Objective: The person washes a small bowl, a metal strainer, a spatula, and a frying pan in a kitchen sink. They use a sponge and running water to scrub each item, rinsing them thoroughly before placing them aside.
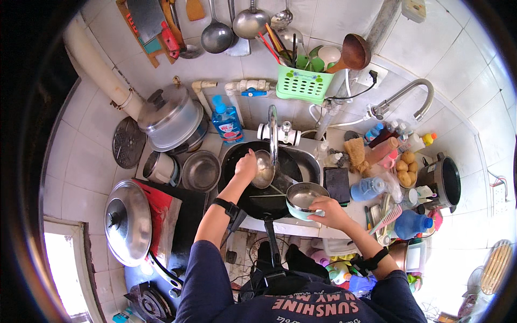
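My left hand [245, 166] grips the rim of a shiny metal bowl [264, 171] and holds it tilted beneath the sink faucet [273, 135]. In my right hand [329, 212] is a second bowl [303, 198], pale blue outside with a steel inside, held by its near right side. A large black wok [250, 208] rests in the steel sink [310, 165], its long handle [272, 242] pointing toward my body. Some thin utensils lie in the wok, partly covered by the bowls. Whether water is running is hard to tell.
Left of the sink stand a steel basin [200, 171], a lidded pot [171, 121] and a blue dish soap bottle [227, 123]. A green utensil basket [303, 82] hangs above. Bottles, potatoes [406, 169] and a black cooker pot [442, 181] crowd the right counter.
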A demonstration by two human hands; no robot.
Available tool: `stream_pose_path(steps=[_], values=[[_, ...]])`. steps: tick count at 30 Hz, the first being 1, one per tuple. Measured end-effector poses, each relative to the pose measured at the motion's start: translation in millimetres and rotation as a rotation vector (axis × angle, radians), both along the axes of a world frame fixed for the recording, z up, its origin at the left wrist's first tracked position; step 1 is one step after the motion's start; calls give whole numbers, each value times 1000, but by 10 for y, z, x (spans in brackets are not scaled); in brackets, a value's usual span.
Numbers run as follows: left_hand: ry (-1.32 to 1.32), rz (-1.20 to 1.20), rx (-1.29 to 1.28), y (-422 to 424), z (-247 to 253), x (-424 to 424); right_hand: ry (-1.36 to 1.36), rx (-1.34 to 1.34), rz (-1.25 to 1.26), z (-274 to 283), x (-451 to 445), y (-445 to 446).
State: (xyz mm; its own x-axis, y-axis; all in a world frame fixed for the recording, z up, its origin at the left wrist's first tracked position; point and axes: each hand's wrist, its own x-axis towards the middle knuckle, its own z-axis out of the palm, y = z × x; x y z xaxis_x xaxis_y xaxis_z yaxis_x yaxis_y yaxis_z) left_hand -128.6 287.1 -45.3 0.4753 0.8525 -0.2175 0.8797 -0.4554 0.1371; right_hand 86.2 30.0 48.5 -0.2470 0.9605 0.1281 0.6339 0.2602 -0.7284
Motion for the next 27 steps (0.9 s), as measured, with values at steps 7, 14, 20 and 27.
stream_pose_path(steps=[7, 14, 20, 27], values=[[16, -64, 189, 3, -16, 170, 67, -48, 6, -45, -89, -80], [-1, -33, 174, 22, -250, 284, 92, -73, -51, -5, -135, -255], [-132, 42, 46, -93, -173, 441, 73, -102, -109, -24, -53, -385], [-337, 315, -231, -51, -382, 51, 58, -72, -144, 36, -65, -440]])
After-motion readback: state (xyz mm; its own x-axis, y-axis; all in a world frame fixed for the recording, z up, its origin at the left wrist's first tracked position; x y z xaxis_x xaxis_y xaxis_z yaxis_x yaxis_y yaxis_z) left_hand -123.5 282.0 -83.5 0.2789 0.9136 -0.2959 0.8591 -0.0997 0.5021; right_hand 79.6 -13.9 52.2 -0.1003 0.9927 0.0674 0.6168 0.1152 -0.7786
